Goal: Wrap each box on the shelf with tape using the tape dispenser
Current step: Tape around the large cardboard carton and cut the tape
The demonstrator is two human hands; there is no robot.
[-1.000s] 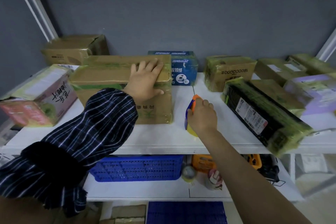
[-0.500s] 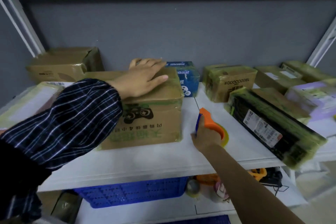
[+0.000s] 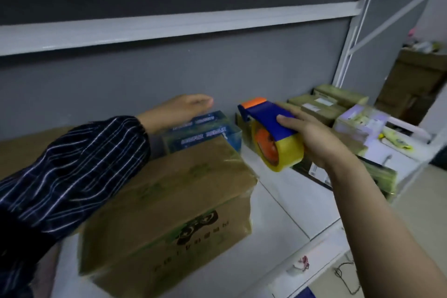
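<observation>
Right hand [image 3: 314,138] is gripping the tape dispenser [image 3: 273,133] aloft; left hand [image 3: 179,111], fingers straight, is stretching beyond the cardboard box [image 3: 174,201], which is sitting below, between both hands.

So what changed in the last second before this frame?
The right hand lifted the tape dispenser off the shelf and holds it beside the cardboard box. The left hand left the box top and reached back over the blue box. The cardboard box stayed on the shelf.
</observation>
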